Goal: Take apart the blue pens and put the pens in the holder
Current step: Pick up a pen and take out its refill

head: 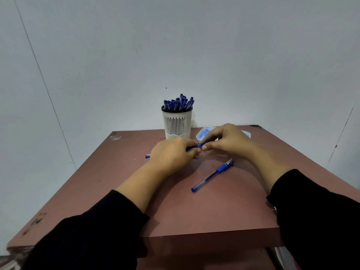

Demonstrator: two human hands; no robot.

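Both hands meet over the middle of the brown table (194, 211) on one blue pen (194, 146). My left hand (171, 154) grips its barrel, whose blue end sticks out at the left (147, 156). My right hand (228, 140) pinches the pen's other end between thumb and fingers. A second blue pen (213, 174), capped and whole, lies on the table in front of my right hand. The white slotted holder (177, 123) stands at the table's far edge, with several blue pens (180, 103) upright in it.
A shallow clear plastic tray (204, 132) sits behind my right hand, right of the holder, partly hidden. A grey wall rises directly behind the table. The table's near edge (194, 233) runs between my black sleeves.
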